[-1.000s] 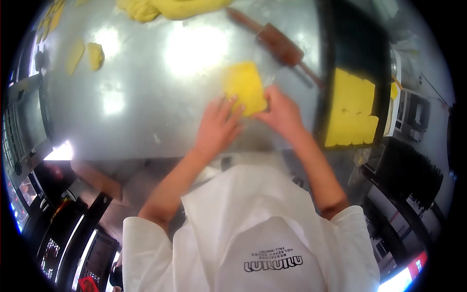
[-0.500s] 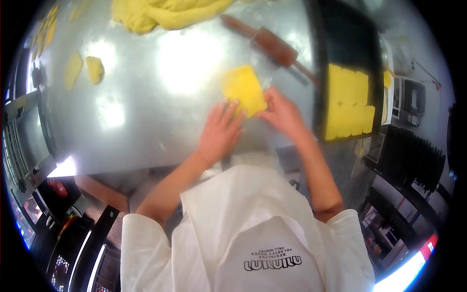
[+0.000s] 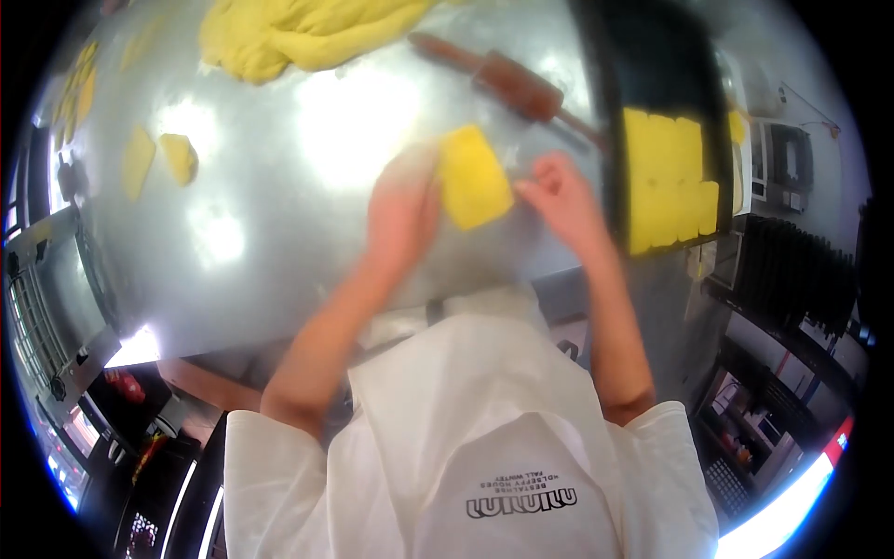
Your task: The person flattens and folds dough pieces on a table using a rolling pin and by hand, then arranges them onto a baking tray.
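Note:
A yellow, roughly rectangular flat piece of dough (image 3: 476, 177) lies on the metal table in front of me. At its left edge is my left hand (image 3: 404, 207), blurred by motion, so its separate fingers do not show. My right hand (image 3: 566, 197) hovers just off the dough's right side, its fingers curled in and a small gap between them and the dough. Beyond that hand rests a brown wooden rolling pin (image 3: 519, 86), lying slantwise.
A large mass of yellow dough (image 3: 307, 33) sits at the table's far side. Two small dough pieces (image 3: 177, 158) lie to the left, more at the far left edge. On the right, a dark tray (image 3: 652, 56) holds several flat yellow dough pieces (image 3: 666, 177).
My right hand has let go of the dough's corner and drawn slightly right. The left hand has shifted from the lower edge to the left edge; the dough piece has turned a little.

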The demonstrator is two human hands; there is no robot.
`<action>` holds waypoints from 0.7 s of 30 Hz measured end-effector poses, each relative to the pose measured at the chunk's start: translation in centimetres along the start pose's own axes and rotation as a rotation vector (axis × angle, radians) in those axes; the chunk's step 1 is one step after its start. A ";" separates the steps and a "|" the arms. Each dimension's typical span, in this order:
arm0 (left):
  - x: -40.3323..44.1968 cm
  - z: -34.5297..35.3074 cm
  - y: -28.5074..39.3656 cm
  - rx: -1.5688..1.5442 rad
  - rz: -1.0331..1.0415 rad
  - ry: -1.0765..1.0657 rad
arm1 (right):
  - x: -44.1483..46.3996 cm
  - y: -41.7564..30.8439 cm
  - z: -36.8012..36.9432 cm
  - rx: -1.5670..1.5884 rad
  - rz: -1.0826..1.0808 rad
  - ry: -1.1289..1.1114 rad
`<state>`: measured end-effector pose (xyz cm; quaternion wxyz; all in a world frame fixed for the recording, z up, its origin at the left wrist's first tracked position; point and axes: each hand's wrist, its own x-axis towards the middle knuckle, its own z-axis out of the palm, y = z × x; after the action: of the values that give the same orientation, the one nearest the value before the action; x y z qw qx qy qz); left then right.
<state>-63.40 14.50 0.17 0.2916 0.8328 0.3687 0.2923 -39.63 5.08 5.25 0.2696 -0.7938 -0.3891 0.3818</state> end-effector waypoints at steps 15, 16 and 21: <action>6.8 2.0 1.9 0.001 -0.213 -0.410 | -2.2 3.8 0.5 0.300 -0.002 0.087; 6.6 1.4 3.5 0.008 -0.194 -0.450 | -2.1 3.6 -0.2 0.331 0.020 0.079; 9.0 -1.1 11.9 -0.087 -0.143 -0.636 | -1.4 6.2 -2.1 0.504 -0.208 -0.109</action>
<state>-53.90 15.26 11.67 0.4473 0.8410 0.3041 0.0118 -35.95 0.27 2.48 0.4750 -0.6358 -0.3752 0.4789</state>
